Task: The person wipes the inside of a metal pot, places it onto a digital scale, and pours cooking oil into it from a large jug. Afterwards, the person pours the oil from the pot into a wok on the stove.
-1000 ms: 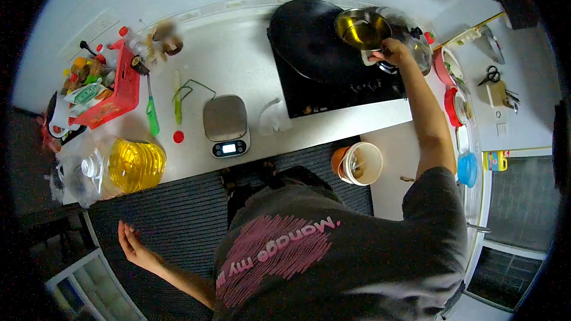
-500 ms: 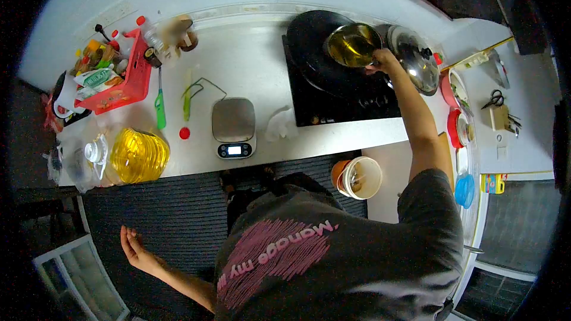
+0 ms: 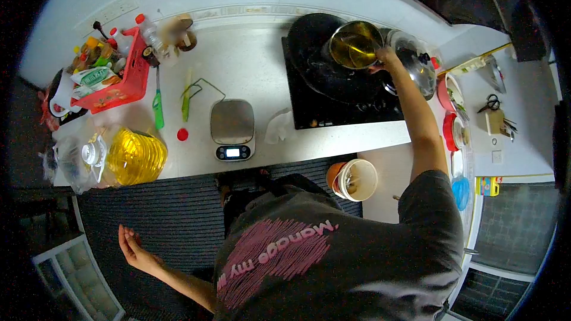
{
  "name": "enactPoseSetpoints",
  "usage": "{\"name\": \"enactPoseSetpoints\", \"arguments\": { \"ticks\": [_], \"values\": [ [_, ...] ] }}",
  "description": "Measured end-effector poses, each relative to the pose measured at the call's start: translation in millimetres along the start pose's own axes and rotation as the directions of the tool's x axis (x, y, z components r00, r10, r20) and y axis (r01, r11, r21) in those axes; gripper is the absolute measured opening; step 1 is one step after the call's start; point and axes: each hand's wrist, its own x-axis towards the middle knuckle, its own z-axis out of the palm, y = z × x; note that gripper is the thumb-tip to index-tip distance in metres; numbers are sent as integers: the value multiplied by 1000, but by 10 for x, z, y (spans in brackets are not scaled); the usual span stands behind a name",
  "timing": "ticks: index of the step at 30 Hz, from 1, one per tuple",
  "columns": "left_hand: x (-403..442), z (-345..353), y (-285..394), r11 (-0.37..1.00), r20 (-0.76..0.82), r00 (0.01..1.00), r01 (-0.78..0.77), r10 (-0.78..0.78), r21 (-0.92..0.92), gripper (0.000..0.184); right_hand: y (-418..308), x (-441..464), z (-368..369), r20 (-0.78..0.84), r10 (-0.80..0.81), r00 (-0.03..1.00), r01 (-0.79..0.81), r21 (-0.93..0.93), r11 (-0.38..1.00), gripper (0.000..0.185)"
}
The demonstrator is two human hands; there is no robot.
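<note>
My right hand (image 3: pixel 383 60) is closed on the near right side of a metal bowl (image 3: pixel 355 44) of yellow oil, tilted over the black wok (image 3: pixel 315 62) on the hob (image 3: pixel 309 113). Any stream of oil cannot be made out. Just right of the hand lies a glass lid (image 3: pixel 413 62). My left hand (image 3: pixel 135 251) hangs over the dark floor mat (image 3: pixel 178 220), its fingers slightly curled and apart, holding nothing. The large oil bottle (image 3: pixel 137 156) on the counter is nearest to it.
On the counter are a red basket (image 3: pixel 138 77) of bottles and packets, a green lighter (image 3: pixel 157 110), a kitchen scale (image 3: pixel 232 125) and a crumpled tissue (image 3: pixel 278 128). A bucket (image 3: pixel 360 179) stands below the counter edge. Red-rimmed containers (image 3: pixel 450 132) line the right side.
The view has shifted slightly. Over the past second the bowl has moved a little nearer and left over the wok, in my right hand. My left hand stays low and empty.
</note>
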Motion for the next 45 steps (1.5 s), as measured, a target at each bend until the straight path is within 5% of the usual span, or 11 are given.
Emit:
{"name": "enactPoseSetpoints", "arguments": {
  "ticks": [8,17,21,24,31,33,35,37,40,42,45],
  "values": [
    [34,58,21,1000,-8,1000,-9,9,10,28,-321,-89,30,-222,300,928,-216,337,916,20],
    [87,26,-60,1000,6,1000,7,-7,-29,28,437,527,-401,-204,-182,962,86,-404,911,42],
    [81,39,-28,1000,-15,1000,15,-15,-24,28,-489,-88,-91,-489,41,872,-319,-502,804,55],
    [67,42,37,999,-8,1000,-31,30,-8,27,6,269,-311,-482,-175,858,-248,-689,681,66],
    [-226,546,851,981,193,963,-175,189,-88,23,-379,41,-142,-501,-186,845,-209,-630,748,75],
    [-385,731,1147,953,360,882,-287,304,-101,19,-555,-113,-69,-478,-271,836,-149,-673,724,75],
    [-559,895,1508,863,511,701,-341,497,-372,13,-641,-133,-47,-485,-251,838,-199,-698,688,73],
    [-631,1036,1946,706,626,351,-494,696,-508,14,-747,-195,7,-483,-286,828,-215,-743,634,69],
    [-884,1166,2296,707,720,102,-328,686,-627,21,-793,-272,89,-396,-541,742,-88,-857,507,68],
    [-977,1256,2462,542,607,-111,-344,787,-767,27,-776,-304,94,-312,-669,674,27,-895,445,67],
    [-1205,1343,2550,330,377,-95,-319,921,-888,28,-1103,-621,300,-250,-647,720,33,-919,392,55]
  ]
}}
